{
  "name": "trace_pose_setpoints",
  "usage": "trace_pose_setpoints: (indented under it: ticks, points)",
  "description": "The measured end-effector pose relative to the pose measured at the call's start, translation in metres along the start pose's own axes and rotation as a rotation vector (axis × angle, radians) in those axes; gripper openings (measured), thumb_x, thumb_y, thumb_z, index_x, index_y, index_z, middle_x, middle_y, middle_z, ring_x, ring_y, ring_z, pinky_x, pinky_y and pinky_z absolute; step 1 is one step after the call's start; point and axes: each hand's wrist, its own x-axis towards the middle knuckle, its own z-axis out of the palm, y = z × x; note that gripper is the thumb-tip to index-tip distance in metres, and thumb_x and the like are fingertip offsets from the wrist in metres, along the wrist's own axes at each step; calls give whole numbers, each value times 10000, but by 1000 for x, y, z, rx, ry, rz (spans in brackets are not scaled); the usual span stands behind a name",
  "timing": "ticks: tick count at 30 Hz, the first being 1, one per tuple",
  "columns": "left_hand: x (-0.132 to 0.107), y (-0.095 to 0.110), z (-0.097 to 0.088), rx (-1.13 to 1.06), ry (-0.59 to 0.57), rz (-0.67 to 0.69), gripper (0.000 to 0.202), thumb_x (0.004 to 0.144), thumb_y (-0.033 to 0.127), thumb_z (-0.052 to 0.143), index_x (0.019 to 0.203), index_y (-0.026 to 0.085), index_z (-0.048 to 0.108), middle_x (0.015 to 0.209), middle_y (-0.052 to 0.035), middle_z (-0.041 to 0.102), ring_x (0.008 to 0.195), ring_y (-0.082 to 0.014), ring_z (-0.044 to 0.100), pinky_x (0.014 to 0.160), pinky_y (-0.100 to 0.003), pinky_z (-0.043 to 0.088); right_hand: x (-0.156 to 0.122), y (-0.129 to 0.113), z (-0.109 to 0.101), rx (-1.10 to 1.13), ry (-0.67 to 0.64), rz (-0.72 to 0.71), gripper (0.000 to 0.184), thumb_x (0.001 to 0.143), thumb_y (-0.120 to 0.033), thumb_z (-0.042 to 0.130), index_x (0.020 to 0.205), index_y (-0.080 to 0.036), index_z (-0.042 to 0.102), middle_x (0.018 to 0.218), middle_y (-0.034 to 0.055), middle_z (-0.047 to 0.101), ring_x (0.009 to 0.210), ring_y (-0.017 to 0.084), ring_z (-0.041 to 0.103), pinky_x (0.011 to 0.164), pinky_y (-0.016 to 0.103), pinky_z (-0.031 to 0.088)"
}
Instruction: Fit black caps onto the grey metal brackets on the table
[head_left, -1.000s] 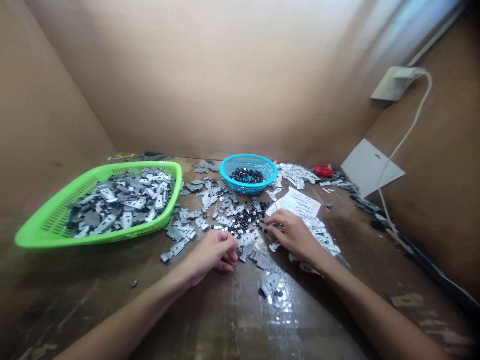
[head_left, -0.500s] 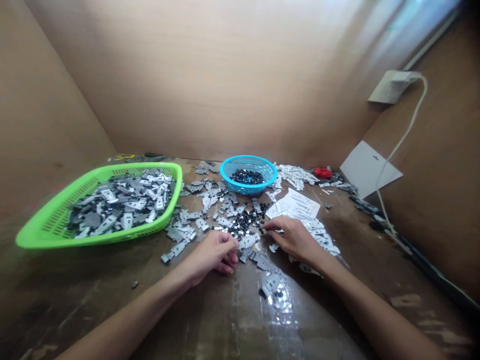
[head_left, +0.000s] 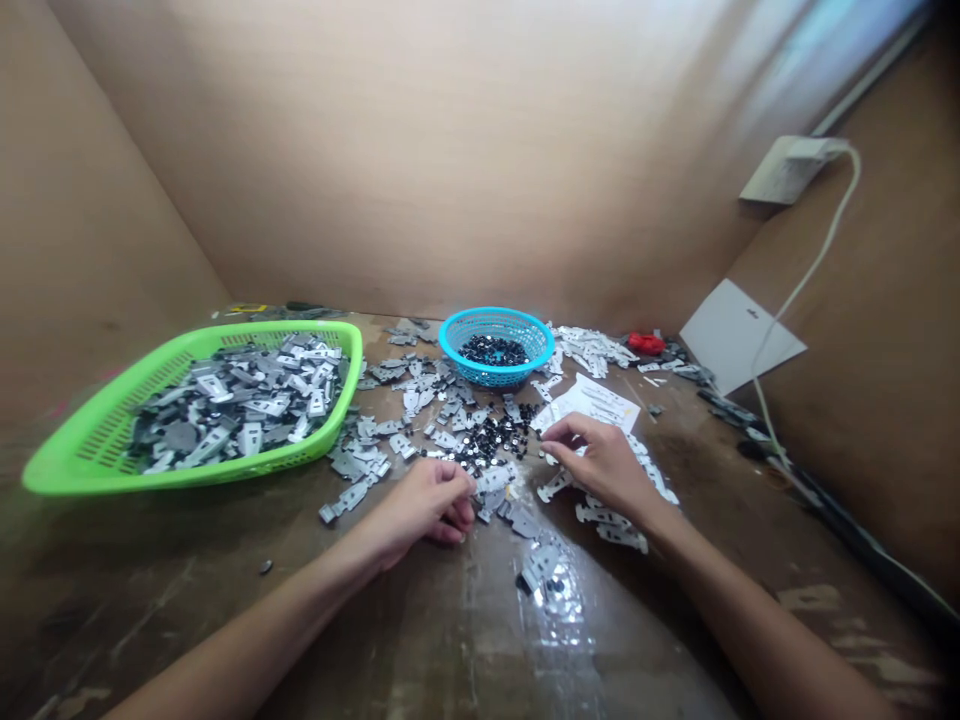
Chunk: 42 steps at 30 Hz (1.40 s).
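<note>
My left hand (head_left: 433, 500) rests low over the table with its fingers curled and thumb pressed against them. Anything inside it is hidden. Just right of its fingertips lie flat grey plastic parts (head_left: 496, 478). My right hand (head_left: 600, 462) is above white flat parts (head_left: 606, 520), its thumb and forefinger drawn together in a pinch. Whatever may be between those tips is too small to make out. A loose heap of small black round pieces (head_left: 487, 440) lies between and beyond the hands. Behind my right hand is a printed white paper sheet (head_left: 589, 400).
A green basket (head_left: 349, 400) full of grey parts stands at the left. The blue basket (head_left: 496, 375) at the back holds black pieces. Farther right are a red object (head_left: 646, 344), a white card (head_left: 739, 335) and a hanging white cable (head_left: 832, 225).
My right hand has moved slightly right and up, away from the black heap, uncovering more white parts below it. My left hand has stayed nearly in place.
</note>
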Motion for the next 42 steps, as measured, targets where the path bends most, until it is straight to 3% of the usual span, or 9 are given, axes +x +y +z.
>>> trace_pose_setpoints:
  ticks: [4, 9, 16, 21, 26, 32, 35, 38, 42]
  points:
    - [2, 0, -3, -34, 41, 48, 261, 736, 417, 522, 712, 159, 499, 642, -18, 573, 565, -105, 538, 514, -216, 454, -1, 4, 0, -101, -42, 23, 104, 779, -241, 566, 851, -193, 623, 835, 37, 629, 752, 158, 568, 659, 268, 421]
    - [5, 0, -9, -61, 80, 88, 251, 745, 419, 524, 732, 170, 491, 652, -7, 562, 582, -108, 546, 520, -219, 456, -7, -3, -9, -144, -400, -60, 94, 776, -232, 570, 820, -225, 652, 786, 16, 632, 718, 151, 565, 639, 250, 400]
    - [5, -1, -6, -54, 36, 77, 262, 745, 428, 524, 733, 170, 481, 651, -7, 550, 583, -111, 545, 508, -210, 446, -6, 8, -27, -252, -525, -185, 164, 760, -247, 595, 916, -258, 645, 857, 15, 608, 763, 160, 551, 653, 246, 389]
    - [4, -2, -4, -49, 32, 55, 270, 728, 435, 537, 737, 170, 486, 639, -5, 549, 584, -114, 544, 504, -208, 444, -8, 4, -15, -308, -451, -259, 144, 809, -180, 507, 840, -226, 640, 823, 28, 607, 776, 160, 547, 662, 252, 389]
    - [2, 1, -2, -58, 17, 39, 247, 723, 405, 532, 735, 161, 495, 640, -15, 557, 568, -107, 532, 512, -217, 452, -6, -1, -16, -137, -198, -223, 286, 832, -160, 454, 1095, -210, 554, 970, 64, 615, 871, 181, 556, 759, 309, 422]
    - [0, 4, 0, -14, 19, 2, 270, 676, 413, 580, 709, 152, 516, 628, -19, 577, 553, -105, 539, 506, -214, 449, -3, -5, -16, 88, 49, 38, 225, 801, -241, 511, 1009, -193, 582, 833, 42, 631, 729, 163, 574, 654, 288, 448]
    - [0, 4, 0, 8, 20, 2, 277, 668, 419, 585, 719, 153, 527, 629, -21, 589, 562, -112, 550, 505, -216, 451, -3, -3, -14, 266, 6, 154, 256, 791, -273, 522, 1019, -172, 577, 758, 27, 623, 661, 146, 571, 599, 270, 444]
    - [0, 3, 1, 30, 14, 8, 268, 677, 412, 577, 725, 152, 529, 632, -24, 592, 575, -120, 561, 506, -218, 452, -3, -4, -11, 425, -96, 215, 211, 784, -290, 535, 922, -154, 614, 782, 37, 637, 705, 151, 586, 649, 282, 455]
    - [0, 2, 1, 52, 9, 13, 257, 690, 405, 558, 727, 152, 539, 638, -26, 600, 589, -122, 570, 515, -212, 448, -3, -12, -5, 482, -73, 251, 214, 754, -324, 582, 877, -161, 644, 832, 47, 647, 745, 153, 573, 684, 291, 449]
